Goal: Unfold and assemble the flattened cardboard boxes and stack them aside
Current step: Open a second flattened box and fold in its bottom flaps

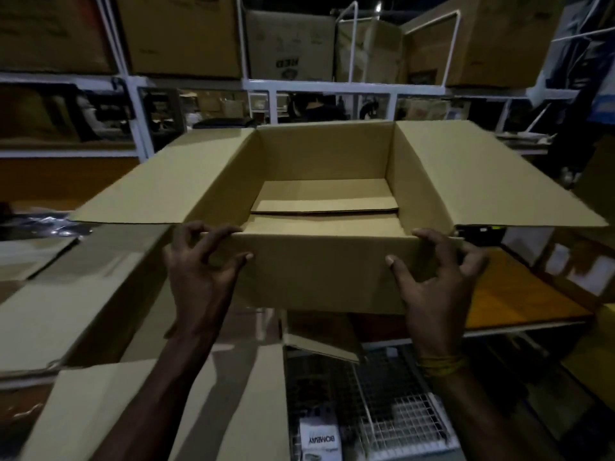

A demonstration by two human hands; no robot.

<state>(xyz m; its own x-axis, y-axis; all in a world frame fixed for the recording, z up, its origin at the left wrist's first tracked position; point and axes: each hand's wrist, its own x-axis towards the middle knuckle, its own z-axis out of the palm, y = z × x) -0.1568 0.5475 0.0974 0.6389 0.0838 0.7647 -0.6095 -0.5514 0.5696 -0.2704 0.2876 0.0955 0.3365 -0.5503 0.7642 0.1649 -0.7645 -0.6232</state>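
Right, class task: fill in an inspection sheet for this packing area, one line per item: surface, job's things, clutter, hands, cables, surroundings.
Surface: cardboard sheets cover it.
Job's things: open box, side flaps spread out, bottom flaps folded in.
Clutter: wire basket below; a printed packet in it.
Hands: left hand and right hand each keep a grip on a near corner of the box.
Cables: nothing seen.
Surroundings: white racks stacked with cartons.

Both hands (319,271) forward, fingers curled, gripping.
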